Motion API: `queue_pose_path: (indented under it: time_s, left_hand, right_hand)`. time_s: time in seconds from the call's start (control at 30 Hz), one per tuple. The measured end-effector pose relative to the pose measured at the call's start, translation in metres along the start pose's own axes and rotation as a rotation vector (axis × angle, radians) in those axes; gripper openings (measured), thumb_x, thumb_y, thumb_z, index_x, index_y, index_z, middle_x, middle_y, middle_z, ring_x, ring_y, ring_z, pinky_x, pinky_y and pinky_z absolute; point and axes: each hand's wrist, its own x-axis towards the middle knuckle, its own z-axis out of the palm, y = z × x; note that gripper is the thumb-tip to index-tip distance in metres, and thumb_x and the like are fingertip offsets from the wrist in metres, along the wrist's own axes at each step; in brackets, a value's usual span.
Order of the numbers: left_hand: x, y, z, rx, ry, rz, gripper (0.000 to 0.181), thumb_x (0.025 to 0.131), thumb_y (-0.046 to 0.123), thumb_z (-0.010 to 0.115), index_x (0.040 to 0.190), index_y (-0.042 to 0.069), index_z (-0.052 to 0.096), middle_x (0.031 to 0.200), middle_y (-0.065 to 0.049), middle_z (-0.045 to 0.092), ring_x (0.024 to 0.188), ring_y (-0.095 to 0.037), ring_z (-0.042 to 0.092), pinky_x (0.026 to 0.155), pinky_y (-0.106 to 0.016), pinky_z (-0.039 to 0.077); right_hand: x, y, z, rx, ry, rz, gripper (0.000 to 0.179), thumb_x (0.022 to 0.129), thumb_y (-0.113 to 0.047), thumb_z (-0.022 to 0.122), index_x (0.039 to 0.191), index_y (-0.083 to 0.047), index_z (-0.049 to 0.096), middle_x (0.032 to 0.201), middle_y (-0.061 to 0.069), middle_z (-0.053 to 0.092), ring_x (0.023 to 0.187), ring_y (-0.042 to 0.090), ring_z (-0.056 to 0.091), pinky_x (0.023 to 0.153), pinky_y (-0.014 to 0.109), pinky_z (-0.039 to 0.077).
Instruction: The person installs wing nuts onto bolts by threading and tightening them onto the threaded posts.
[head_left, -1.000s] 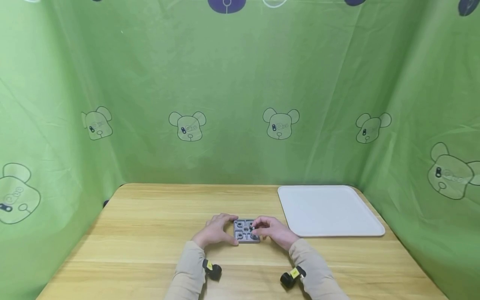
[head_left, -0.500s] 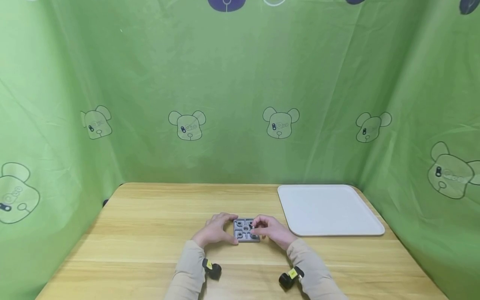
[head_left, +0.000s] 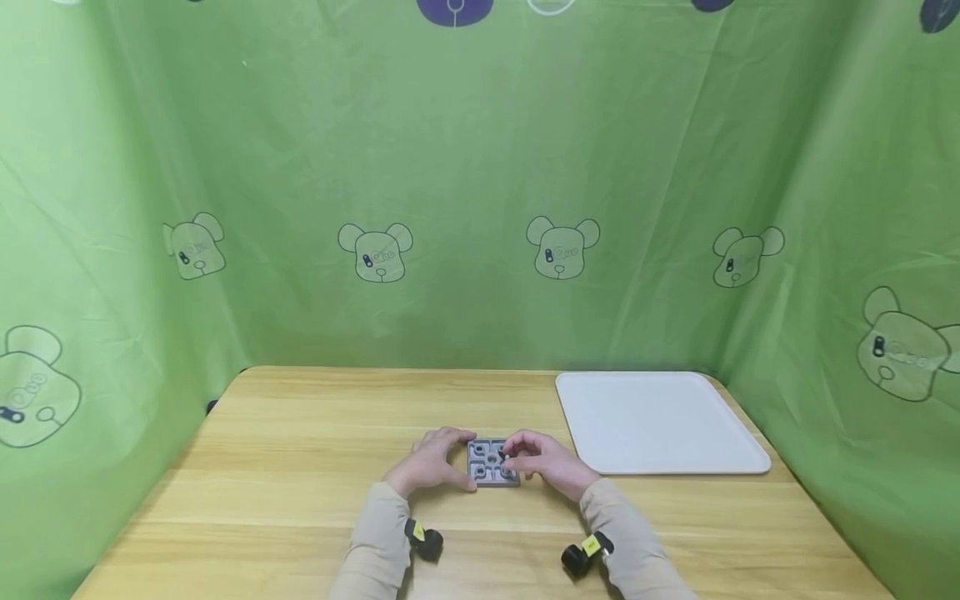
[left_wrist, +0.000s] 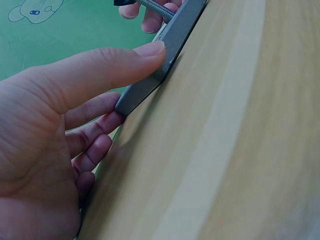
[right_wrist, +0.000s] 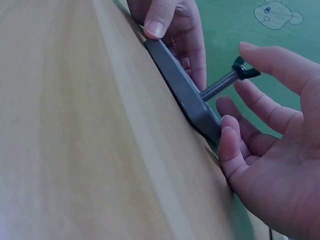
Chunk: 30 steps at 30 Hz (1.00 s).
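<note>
First, note the square grey metal-looking plate (head_left: 492,461) with recessed channels, set flat on the pale wood-grain table (head_left: 300,467), in front of the person. Standing up from it toward three o'clock, see the silvery threaded screw with a black winged head (right_wrist: 220,86); cannot tell which hole, if any, receives it. At nine o'clock, pinched across near and far edges by the spread thumb and fingers of the left hand (head_left: 432,461). At three o'clock, winged head pinched lightly between thumb and forefinger of the right hand (head_left: 553,461). Judge the step as turning the screw; next, probably calls for small twists, upright, with plate braced. Toward two o'clock, find the white rectangular tray (head_left: 663,425). On the yellow labels (head_left: 591,546) at both wrists and the bear-head prints (head_left: 561,250) of the green curtain (head_left: 480,158), cannot read lettering reliably.
</note>
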Motion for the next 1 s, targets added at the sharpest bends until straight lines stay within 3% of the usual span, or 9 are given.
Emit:
queue_pose_path:
  time_s: [0.4, 0.63, 0.83, 1.0]
  left_hand:
    - [-0.0003, 0.0018, -0.0005, -0.002, 0.004, 0.005, 0.088, 0.063, 0.039, 0.085, 0.141, 0.018, 0.049, 0.146, -0.009, 0.050, 0.134, -0.032, 0.040, 0.112, -0.061, 0.024]
    - [0.0012, 0.0001, 0.0007, 0.007, 0.004, 0.005, 0.088, 0.063, 0.039, 0.084, 0.141, 0.018, 0.049, 0.145, -0.009, 0.050, 0.134, -0.032, 0.041, 0.111, -0.062, 0.025]
    - [0.0016, -0.0008, 0.0013, 0.008, 0.004, -0.003, 0.089, 0.063, 0.039, 0.085, 0.142, 0.019, 0.049, 0.146, -0.008, 0.049, 0.134, -0.032, 0.040, 0.111, -0.062, 0.025]
    - [0.0011, 0.0002, 0.0007, 0.002, 0.004, -0.003, 0.088, 0.063, 0.038, 0.085, 0.141, 0.018, 0.050, 0.145, -0.008, 0.050, 0.133, -0.031, 0.041, 0.111, -0.062, 0.025]
  right_hand:
    - [-0.0013, 0.0006, -0.0037, 0.187, -0.003, -0.009, 0.025, 0.092, -0.014, 0.059, 0.112, 0.002, 0.057, 0.098, -0.003, 0.061, 0.085, 0.011, 0.055, 0.073, 0.022, 0.049]
    - [-0.0015, 0.0018, -0.0035, 0.131, 0.004, -0.009, 0.033, 0.090, -0.009, 0.058, 0.117, 0.009, 0.054, 0.107, 0.002, 0.061, 0.090, 0.013, 0.055, 0.074, 0.022, 0.049]
    - [-0.0018, 0.0029, -0.0036, 0.045, 0.002, 0.002, 0.039, 0.088, -0.010, 0.061, 0.121, 0.009, 0.055, 0.112, 0.009, 0.062, 0.091, 0.014, 0.055, 0.073, 0.025, 0.048]
    - [-0.0015, 0.0030, -0.0025, 0.043, -0.001, 0.008, 0.040, 0.087, -0.010, 0.064, 0.122, 0.008, 0.057, 0.114, 0.010, 0.063, 0.093, 0.014, 0.056, 0.073, 0.026, 0.047]
